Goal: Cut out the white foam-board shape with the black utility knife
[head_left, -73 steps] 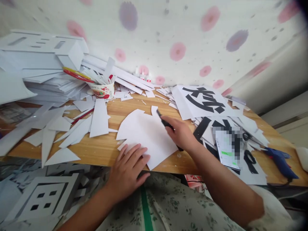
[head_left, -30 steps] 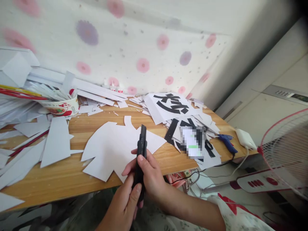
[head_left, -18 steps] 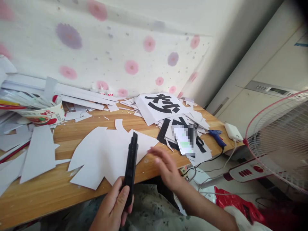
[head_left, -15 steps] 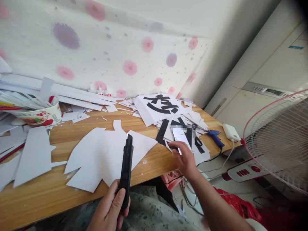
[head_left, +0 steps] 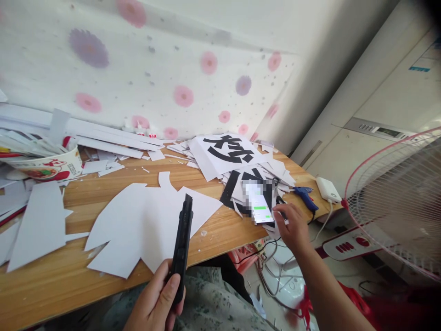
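My left hand [head_left: 160,294] is closed around a black utility knife [head_left: 182,248], held upright with its tip pointing away from me. Beyond the knife, a large cut piece of white board [head_left: 138,225] lies on the wooden table [head_left: 203,248]. At the right, my right hand [head_left: 292,225] hovers with thumb and forefinger apart, beside a phone [head_left: 260,207] with a lit screen. Black-handled scissors [head_left: 280,201] are just behind the fingers, partly hidden; whether the hand touches them I cannot tell. The phone rests on black and white cut pieces [head_left: 230,188].
A printed sheet with a black character [head_left: 227,151] tops a scrap pile at the back. Right of it are a blue glue gun [head_left: 303,196] and a white box with a cable [head_left: 327,189]. A fan [head_left: 396,202] stands right; a paper bowl of strips [head_left: 51,165] sits left.
My right hand has moved from the phone's left side across to its right, towards the scissors. The left hand still holds the knife in nearly the same place. The view has shifted slightly.
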Tool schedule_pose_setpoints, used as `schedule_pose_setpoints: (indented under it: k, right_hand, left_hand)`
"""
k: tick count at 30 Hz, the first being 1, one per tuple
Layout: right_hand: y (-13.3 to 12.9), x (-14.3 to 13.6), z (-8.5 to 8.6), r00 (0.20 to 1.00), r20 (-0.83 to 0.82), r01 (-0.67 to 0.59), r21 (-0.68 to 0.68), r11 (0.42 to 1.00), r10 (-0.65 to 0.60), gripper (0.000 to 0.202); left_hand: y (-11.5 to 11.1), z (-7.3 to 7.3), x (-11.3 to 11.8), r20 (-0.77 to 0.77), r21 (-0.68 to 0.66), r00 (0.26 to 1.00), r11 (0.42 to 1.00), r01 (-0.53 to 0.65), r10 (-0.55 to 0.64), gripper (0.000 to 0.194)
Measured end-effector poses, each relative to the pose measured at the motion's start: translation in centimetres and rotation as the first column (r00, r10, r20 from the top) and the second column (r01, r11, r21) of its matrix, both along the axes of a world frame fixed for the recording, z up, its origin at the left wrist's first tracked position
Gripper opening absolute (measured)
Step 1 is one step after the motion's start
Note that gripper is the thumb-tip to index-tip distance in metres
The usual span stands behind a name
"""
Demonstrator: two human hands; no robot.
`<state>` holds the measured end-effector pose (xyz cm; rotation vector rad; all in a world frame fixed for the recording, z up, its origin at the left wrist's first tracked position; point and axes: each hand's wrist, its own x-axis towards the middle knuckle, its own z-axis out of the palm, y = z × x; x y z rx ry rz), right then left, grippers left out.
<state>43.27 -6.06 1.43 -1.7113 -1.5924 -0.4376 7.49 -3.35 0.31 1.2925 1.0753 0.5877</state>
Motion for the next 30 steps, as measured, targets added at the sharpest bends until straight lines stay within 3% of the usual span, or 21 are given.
schedule_pose_setpoints:
  k: [3, 5, 6, 8, 11, 14, 16, 17, 18, 19, 20, 22, 23, 24, 26, 30]
  right_hand:
    - [0.5, -3.5, -0.1, 0.999, -0.021, -0.04, 0.1, 0.994, 0.042, 0.018]
    - [1.6, -7.4, -0.4, 0.973, 0.035, -0.23, 0.051, 0.972, 0.229, 0.026]
    - [2.2, -9.4, -0.5, 0.918, 0.078, -0.391, 0.001, 0.92, 0.39, 0.038]
    - [3.6, -12.9, -0.6, 0.82, 0.078, -0.565, -0.056, 0.823, 0.568, 0.058]
    - [5.2, -16.4, -0.6, 0.788, -0.003, -0.616, 0.001, 0.788, 0.616, 0.053]
    - [6.0, -18.1, -0.5, 0.789, -0.153, -0.589, 0.087, 0.803, 0.595, 0.033]
    - [6.3, -18.7, -0.4, 0.77, -0.242, -0.567, 0.165, 0.807, 0.59, 0.023]
    - [6.4, -18.8, -0.4, 0.746, -0.302, -0.562, 0.193, 0.804, 0.594, 0.019]
    - [6.5, -18.9, -0.3, 0.706, -0.386, -0.565, 0.199, 0.801, 0.594, 0.017]
    - [6.6, -18.9, -0.2, 0.651, -0.485, -0.574, 0.189, 0.797, 0.583, 0.017]
    - [6.7, -18.9, -0.1, 0.591, -0.585, -0.582, 0.166, 0.796, 0.555, 0.018]
    - [7.0, -18.9, 0.3, 0.505, -0.716, -0.607, 0.102, 0.788, 0.482, 0.025]
    - [7.2, -18.9, 0.5, 0.492, -0.736, -0.629, 0.067, 0.774, 0.464, 0.028]
    - [7.3, -18.9, 0.6, 0.497, -0.732, -0.65, 0.042, 0.759, 0.467, 0.03]
    - [7.6, -19.2, 0.8, 0.538, -0.688, -0.675, -0.006, 0.738, 0.487, 0.03]
    - [7.9, -19.9, 0.8, 0.615, -0.608, -0.668, -0.064, 0.741, 0.502, 0.025]
  left_hand:
    - [0.0, 0.0, 0.4, 0.03, -0.052, 1.0, 0.999, 0.01, -0.008, 0.051]
    - [-0.1, 0.2, 0.8, 0.055, -0.102, 0.998, 0.995, 0.02, -0.014, 0.052]
    - [-0.2, 0.3, 1.0, 0.07, -0.126, 0.997, 0.992, 0.024, -0.015, 0.054]
    - [-0.5, 0.5, 1.2, 0.112, -0.166, 0.993, 0.985, 0.057, -0.038, 0.06]
    - [-1.2, 1.2, 1.4, 0.199, -0.199, 0.968, 0.961, 0.19, -0.15, 0.071]
    - [-1.6, 2.2, 1.1, 0.265, -0.196, 0.93, 0.93, 0.312, -0.256, 0.072]
    - [-1.3, 3.0, 0.5, 0.227, -0.066, 0.903, 0.919, 0.389, -0.366, 0.061]
    - [-0.9, 3.3, 0.1, 0.147, 0.091, 0.896, 0.908, 0.41, -0.419, 0.054]
    - [-0.5, 3.4, -0.5, 0.02, 0.302, 0.904, 0.865, 0.401, -0.427, 0.045]
    - [0.1, 3.5, -1.1, -0.119, 0.524, 0.926, 0.769, 0.365, -0.359, 0.035]
    - [0.7, 3.3, -1.7, -0.226, 0.711, 0.948, 0.626, 0.319, -0.226, 0.026]
    - [2.0, 2.6, -3.1, -0.31, 0.892, 0.948, 0.367, 0.265, 0.068, 0.013]
    - [2.6, 2.1, -3.7, -0.322, 0.919, 0.931, 0.294, 0.264, 0.172, 0.01]
    - [3.2, 1.5, -4.3, -0.338, 0.926, 0.91, 0.26, 0.275, 0.241, 0.011]
    - [3.9, 0.2, -5.1, -0.374, 0.919, 0.875, 0.245, 0.307, 0.307, 0.021]
    - [4.2, -1.7, -5.6, -0.454, 0.888, 0.833, 0.239, 0.393, 0.316, 0.051]
